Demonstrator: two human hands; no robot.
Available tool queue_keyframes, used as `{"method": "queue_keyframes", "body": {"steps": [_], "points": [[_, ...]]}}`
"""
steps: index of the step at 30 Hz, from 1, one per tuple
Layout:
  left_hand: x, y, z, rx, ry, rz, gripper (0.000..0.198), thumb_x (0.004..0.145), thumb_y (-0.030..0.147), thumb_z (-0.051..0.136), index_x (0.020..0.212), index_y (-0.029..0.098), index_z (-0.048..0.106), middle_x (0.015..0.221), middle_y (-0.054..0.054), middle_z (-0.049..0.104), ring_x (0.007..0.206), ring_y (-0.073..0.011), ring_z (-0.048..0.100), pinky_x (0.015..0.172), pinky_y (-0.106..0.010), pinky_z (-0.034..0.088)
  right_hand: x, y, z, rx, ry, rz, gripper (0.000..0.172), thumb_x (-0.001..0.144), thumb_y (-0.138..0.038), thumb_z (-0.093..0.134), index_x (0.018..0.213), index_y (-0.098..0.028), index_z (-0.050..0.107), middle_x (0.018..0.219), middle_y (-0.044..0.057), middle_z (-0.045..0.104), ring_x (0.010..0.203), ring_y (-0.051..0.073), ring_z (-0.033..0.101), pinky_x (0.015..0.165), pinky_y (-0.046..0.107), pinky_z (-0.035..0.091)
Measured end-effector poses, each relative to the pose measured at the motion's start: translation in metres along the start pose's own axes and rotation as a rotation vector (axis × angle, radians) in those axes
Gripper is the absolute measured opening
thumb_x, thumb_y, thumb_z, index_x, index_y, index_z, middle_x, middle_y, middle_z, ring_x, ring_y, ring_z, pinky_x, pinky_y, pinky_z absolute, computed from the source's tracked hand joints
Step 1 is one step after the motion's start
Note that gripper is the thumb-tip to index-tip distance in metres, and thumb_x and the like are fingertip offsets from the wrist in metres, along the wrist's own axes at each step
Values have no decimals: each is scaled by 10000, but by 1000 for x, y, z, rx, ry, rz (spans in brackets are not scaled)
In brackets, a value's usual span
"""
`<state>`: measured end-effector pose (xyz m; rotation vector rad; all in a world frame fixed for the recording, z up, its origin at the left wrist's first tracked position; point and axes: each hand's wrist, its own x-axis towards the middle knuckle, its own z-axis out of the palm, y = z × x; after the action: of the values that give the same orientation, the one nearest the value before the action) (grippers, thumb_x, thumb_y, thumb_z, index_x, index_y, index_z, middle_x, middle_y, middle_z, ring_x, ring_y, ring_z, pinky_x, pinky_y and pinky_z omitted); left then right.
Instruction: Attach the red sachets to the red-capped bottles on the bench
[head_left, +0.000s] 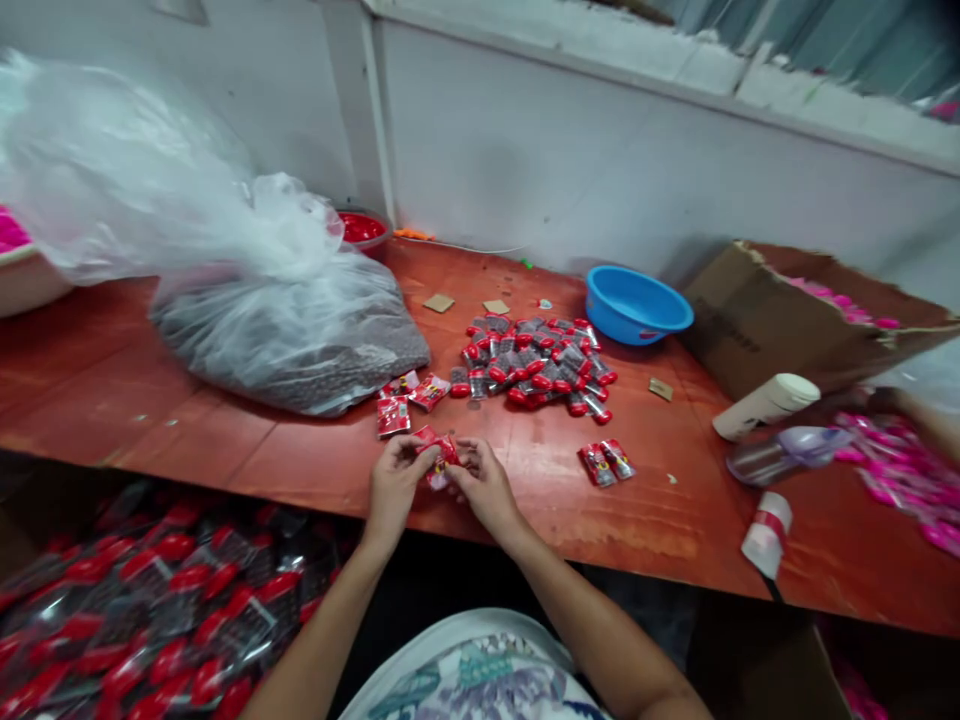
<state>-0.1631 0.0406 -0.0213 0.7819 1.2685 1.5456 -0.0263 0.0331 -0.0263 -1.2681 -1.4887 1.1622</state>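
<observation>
My left hand (399, 483) and my right hand (480, 482) meet near the table's front edge, fingers closed on one small red printed packet (436, 455) between them. Its details are blurred. Just beyond my left hand lie several similar red packets (393, 415). Farther back sits a heap of small clear containers (532, 360) with red caps and dark contents. Two red packets (606, 462) rest side by side to the right of my right hand.
A tied plastic bag (300, 330) of dark grains stands at left. A blue basin (637, 305), a cardboard box (780, 320), a white bottle (765, 405) and a clear bottle (784, 455) are at right. Below left are many red-capped containers (172, 610). Another person's arm (919, 415) reaches over pink pieces (896, 465).
</observation>
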Motion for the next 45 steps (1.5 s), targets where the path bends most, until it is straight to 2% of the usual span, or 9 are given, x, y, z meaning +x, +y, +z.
{"method": "queue_keyframes", "body": {"steps": [3, 6, 11, 16, 22, 26, 30, 39, 45], "points": [[-7, -3, 9, -166, -103, -183, 552, 531, 191, 832, 1038, 188, 614, 926, -40, 698, 792, -158, 659, 706, -251, 526, 15, 14, -11, 30, -70, -60, 306, 854, -253, 515, 1155, -220, 470, 832, -13, 620, 707, 127, 619, 646, 231, 508], [-10, -5, 14, -244, -78, -349, 524, 546, 120, 810, 1033, 156, 623, 856, -52, 712, 715, -161, 677, 660, -262, 554, 33, 14, -46, -205, -107, -173, 293, 876, -232, 466, 1161, -221, 534, 876, 10, 638, 769, 146, 618, 710, 261, 508], [-10, -2, 22, -332, 10, -452, 239, 639, 58, 733, 845, 131, 637, 759, -35, 700, 653, -148, 683, 609, -237, 561, 85, 8, -133, -907, 385, -275, 477, 841, -32, 326, 1235, -171, 558, 1285, 151, 522, 1151, 239, 484, 972, 395, 395], [-9, 3, 31, -409, 77, -587, 94, 737, 44, 657, 765, 131, 637, 716, -38, 696, 612, -132, 673, 564, -213, 550, 111, 23, -174, -1153, 213, -344, 416, 837, -67, 421, 1200, -173, 594, 1381, 126, 494, 1293, 286, 370, 1020, 457, 333], [-7, 3, 38, -472, 141, -686, 108, 801, 48, 602, 739, 124, 648, 698, -43, 696, 615, -124, 669, 584, -214, 553, 61, 22, -140, -875, 150, -398, 260, 903, -256, 472, 1093, -164, 623, 1119, 126, 654, 1109, 269, 535, 959, 420, 378], [-7, 0, 42, -454, 156, -672, 93, 788, 51, 622, 740, 129, 643, 705, -39, 694, 623, -127, 670, 616, -225, 554, 3, 6, -90, -197, 109, -159, 306, 902, -366, 478, 1133, -194, 579, 910, 41, 649, 741, 157, 586, 662, 275, 478], [-8, -2, 46, -471, 152, -632, 109, 776, 39, 625, 737, 141, 632, 709, -29, 692, 634, -121, 668, 656, -233, 557, -29, -3, -56, 174, 61, 44, 289, 846, -390, 556, 1049, -188, 595, 772, -10, 603, 570, 100, 528, 490, 207, 436], [-12, -6, 49, -540, 166, -534, 140, 717, 15, 662, 760, 139, 612, 697, -8, 686, 601, -110, 656, 601, -215, 547, -35, 2, -46, 308, 63, 188, 276, 805, -375, 598, 998, -177, 600, 742, -21, 593, 496, 71, 527, 430, 183, 458], [-20, -4, 49, -496, 35, -396, 243, 648, 61, 738, 826, 156, 603, 755, 15, 686, 659, -103, 658, 648, -209, 537, -36, -4, -50, 324, 4, 214, 310, 787, -382, 620, 1010, -170, 649, 711, -16, 607, 497, 70, 526, 426, 180, 468]]}}
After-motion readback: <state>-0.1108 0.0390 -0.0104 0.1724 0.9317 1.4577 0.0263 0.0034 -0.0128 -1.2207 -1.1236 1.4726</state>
